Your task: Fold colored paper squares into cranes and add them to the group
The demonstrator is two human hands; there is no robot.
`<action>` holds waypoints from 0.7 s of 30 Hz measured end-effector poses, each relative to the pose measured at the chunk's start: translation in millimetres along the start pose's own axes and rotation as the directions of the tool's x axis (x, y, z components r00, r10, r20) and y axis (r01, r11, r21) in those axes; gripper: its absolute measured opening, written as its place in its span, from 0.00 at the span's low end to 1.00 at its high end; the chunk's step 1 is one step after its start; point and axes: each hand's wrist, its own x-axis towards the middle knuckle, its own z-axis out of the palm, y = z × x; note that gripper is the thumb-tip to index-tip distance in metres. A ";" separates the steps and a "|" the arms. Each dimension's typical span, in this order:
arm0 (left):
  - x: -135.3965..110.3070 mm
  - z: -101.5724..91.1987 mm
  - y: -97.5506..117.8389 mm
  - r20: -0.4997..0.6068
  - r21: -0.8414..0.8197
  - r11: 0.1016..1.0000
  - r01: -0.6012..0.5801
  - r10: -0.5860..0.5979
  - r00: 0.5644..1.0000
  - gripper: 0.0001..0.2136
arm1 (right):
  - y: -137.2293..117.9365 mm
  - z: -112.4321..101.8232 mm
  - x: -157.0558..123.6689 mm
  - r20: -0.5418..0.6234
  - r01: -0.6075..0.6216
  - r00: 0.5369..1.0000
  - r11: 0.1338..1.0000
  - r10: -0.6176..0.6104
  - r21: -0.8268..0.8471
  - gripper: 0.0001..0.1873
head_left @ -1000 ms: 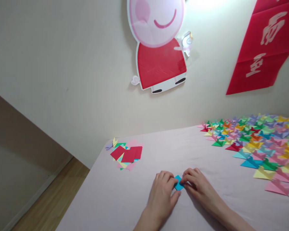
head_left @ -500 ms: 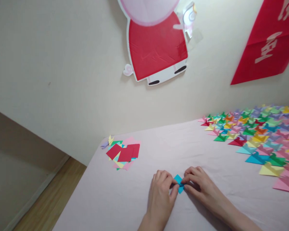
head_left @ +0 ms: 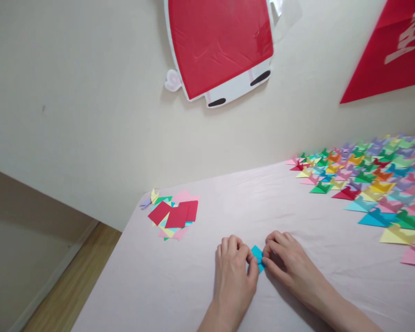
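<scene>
A small blue folded paper (head_left: pixel 257 254) lies on the pale pink table (head_left: pixel 193 286) near its front middle. My left hand (head_left: pixel 234 269) presses on its left side with curled fingers and thumb. From the right, my right hand (head_left: pixel 286 258) pinches the same paper with fingertips together. Most of the paper is hidden between my fingers.
A loose stack of coloured paper squares (head_left: pixel 174 213), red on top, lies at the table's far left corner. Several folded paper cranes (head_left: pixel 370 182) in many colours cover the right side. A wall with a red cartoon cutout (head_left: pixel 221 46) stands behind; wooden floor (head_left: pixel 65 295) lies left.
The view has tilted down, so the wall decorations have slid up. My hands have closed in tighter on the blue paper, covering more of it.
</scene>
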 end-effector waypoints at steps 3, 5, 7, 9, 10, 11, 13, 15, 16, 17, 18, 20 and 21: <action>1.9 2.0 0.7 0.013 0.046 0.999 0.004 -0.005 1.000 0.06 | -0.7 0.9 -0.1 -0.010 0.007 1.000 1.000 -0.007 -0.021 0.08; 2.9 2.6 1.6 0.020 0.081 0.997 0.003 -0.005 1.000 0.06 | -1.3 1.3 -0.1 -0.013 0.002 1.000 0.999 -0.003 -0.036 0.08; 3.6 2.9 2.5 0.029 0.117 0.993 0.000 -0.003 1.000 0.06 | -1.9 1.5 -0.1 -0.008 -0.003 1.000 0.999 0.003 -0.048 0.07; 4.1 3.1 3.0 0.037 0.144 0.990 -0.003 -0.003 0.999 0.06 | -2.3 1.5 0.1 -0.002 -0.005 1.000 0.999 0.005 -0.052 0.07; 4.3 3.3 3.1 0.040 0.150 0.989 -0.004 -0.002 0.999 0.06 | -2.5 1.4 0.2 -0.001 -0.004 1.000 0.999 0.004 -0.051 0.08; 4.5 3.6 3.1 0.042 0.153 0.988 -0.004 -0.003 0.999 0.06 | -2.7 1.3 0.3 -0.003 -0.003 1.000 0.999 0.003 -0.048 0.08; 4.8 4.2 2.9 0.045 0.148 0.989 -0.004 -0.002 0.999 0.06 | -3.1 0.8 0.4 -0.012 -0.006 1.000 0.999 0.005 -0.038 0.07; 4.7 4.7 2.9 0.044 0.143 0.990 -0.004 -0.003 0.999 0.06 | -2.9 0.1 0.3 -0.016 -0.010 1.000 1.000 0.010 -0.023 0.06; 4.5 4.9 3.0 0.042 0.141 0.990 -0.002 -0.004 0.999 0.06 | -2.5 -0.3 0.2 -0.014 -0.011 1.000 1.000 0.011 -0.014 0.06; 4.4 5.1 3.1 0.041 0.141 0.990 -0.001 -0.005 0.999 0.06 | -1.8 -0.6 0.1 -0.010 -0.010 1.000 1.000 0.010 -0.004 0.06; 4.3 5.2 3.4 0.042 0.141 0.990 0.001 -0.007 0.999 0.06 | -0.7 -1.0 -0.1 -0.004 -0.008 1.000 1.000 0.008 0.007 0.07; 4.3 5.4 3.8 0.047 0.143 0.990 0.007 -0.014 0.999 0.07 | 2.1 -1.6 -0.4 0.007 -0.001 1.000 1.000 0.001 0.031 0.08; 4.3 5.6 4.0 0.049 0.142 0.990 0.009 -0.016 0.999 0.07 | 3.6 -2.0 -0.5 0.011 0.002 1.000 0.999 -0.002 0.045 0.09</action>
